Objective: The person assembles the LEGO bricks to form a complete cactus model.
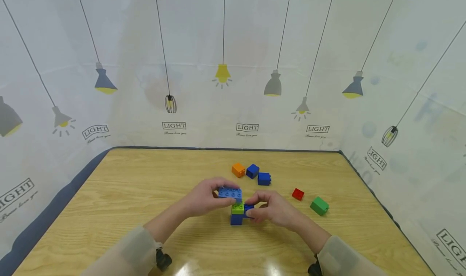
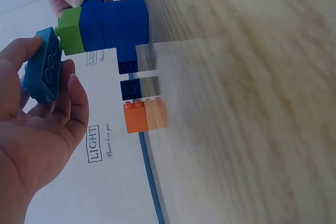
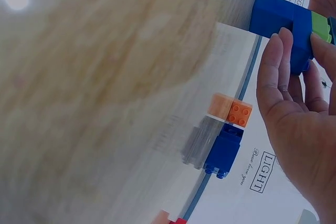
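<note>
- The left hand pinches the light-blue brick, thumb along the near side and fingers on the far side, studs facing up.
- This brick is just above the lime brick, slightly tilted to it in the left wrist view; whether the two touch, I cannot tell.
- The lime brick tops a small stack: under it the middle blue brick, which juts to the right, then the bottom blue brick on the surface.
- The right hand grips the jutting end of the middle blue brick between thumb and fingers.
- All the bricks look like hard moulded plastic: probably light, stiff, hard to break, a little slick on the flat walls.
- The long side walls seem the best hold for the light-blue brick, leaving studs and hollow underside uncovered.
- The stack looks narrow at its foot, so a sideways push could tip it; bracing the overhang should steady it.
- Beyond lie the orange brick and two loose blue bricks; rightward, the red brick and green brick.
</note>
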{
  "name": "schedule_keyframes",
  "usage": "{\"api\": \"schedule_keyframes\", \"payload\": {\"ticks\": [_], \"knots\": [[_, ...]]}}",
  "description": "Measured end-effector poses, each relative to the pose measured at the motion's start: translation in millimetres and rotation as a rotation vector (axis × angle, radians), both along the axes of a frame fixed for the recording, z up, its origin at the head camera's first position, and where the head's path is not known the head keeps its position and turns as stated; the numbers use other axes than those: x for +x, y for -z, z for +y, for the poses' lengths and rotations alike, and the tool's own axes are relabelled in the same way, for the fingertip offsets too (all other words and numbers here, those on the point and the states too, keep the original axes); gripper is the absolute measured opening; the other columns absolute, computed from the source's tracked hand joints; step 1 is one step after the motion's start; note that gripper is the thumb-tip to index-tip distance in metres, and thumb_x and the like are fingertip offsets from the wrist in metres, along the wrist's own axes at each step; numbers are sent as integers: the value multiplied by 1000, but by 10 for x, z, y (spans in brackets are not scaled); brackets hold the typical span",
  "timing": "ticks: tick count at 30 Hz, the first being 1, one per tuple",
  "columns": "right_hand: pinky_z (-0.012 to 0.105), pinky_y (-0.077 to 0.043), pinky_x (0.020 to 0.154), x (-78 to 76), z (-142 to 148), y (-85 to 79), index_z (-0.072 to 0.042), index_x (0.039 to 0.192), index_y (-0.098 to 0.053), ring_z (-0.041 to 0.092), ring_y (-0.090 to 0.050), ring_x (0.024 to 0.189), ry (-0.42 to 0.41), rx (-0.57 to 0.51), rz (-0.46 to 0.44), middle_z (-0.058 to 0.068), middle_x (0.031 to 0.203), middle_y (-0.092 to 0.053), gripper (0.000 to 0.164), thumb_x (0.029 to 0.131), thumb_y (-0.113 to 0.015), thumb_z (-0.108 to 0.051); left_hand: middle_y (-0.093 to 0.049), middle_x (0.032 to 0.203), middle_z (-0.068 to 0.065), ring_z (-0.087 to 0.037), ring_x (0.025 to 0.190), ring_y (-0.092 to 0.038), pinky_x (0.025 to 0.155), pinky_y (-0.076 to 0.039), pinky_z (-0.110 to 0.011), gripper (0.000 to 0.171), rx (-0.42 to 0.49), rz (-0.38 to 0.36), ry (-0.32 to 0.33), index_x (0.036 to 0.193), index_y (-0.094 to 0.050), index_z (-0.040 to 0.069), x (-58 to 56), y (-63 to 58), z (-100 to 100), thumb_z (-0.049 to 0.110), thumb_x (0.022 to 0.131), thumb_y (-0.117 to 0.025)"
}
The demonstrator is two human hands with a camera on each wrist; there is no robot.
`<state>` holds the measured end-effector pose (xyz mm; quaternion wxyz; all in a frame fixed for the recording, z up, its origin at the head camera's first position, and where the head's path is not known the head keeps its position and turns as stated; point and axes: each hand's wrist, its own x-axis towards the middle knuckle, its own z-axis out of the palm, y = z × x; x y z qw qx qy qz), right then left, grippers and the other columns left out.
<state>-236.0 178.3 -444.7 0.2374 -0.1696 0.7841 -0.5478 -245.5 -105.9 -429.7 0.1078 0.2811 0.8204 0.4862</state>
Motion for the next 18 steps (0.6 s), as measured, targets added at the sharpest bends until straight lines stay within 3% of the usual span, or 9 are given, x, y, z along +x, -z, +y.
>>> {"api": "schedule_keyframes", "payload": {"ticks": [7,12,18], "knots": [[40,-69,85,6,-8,-14,2,127,-71,28,-80,95,-2,-2,-4,23,130,-68,34,102,-80,-18,-72,134,-3,-19,103,-64,81,-59,-26,37,-15,4,34,140,-74,23,54,50,12,27,103,-79],[40,-69,86,6,-9,-17,0,125,-72,29,-80,95,-1,-2,-4,18,127,-69,30,102,-80,-17,-73,131,-2,-18,101,-63,80,-58,-25,39,-12,28,42,142,-74,21,81,66,15,28,104,-79],[38,-69,85,2,-3,-10,-4,124,-73,28,-80,95,-2,-1,1,13,124,-70,27,102,-80,-17,-74,123,5,-17,98,-61,81,-54,-26,37,-29,62,35,142,-75,26,113,49,48,34,105,-76]]}}
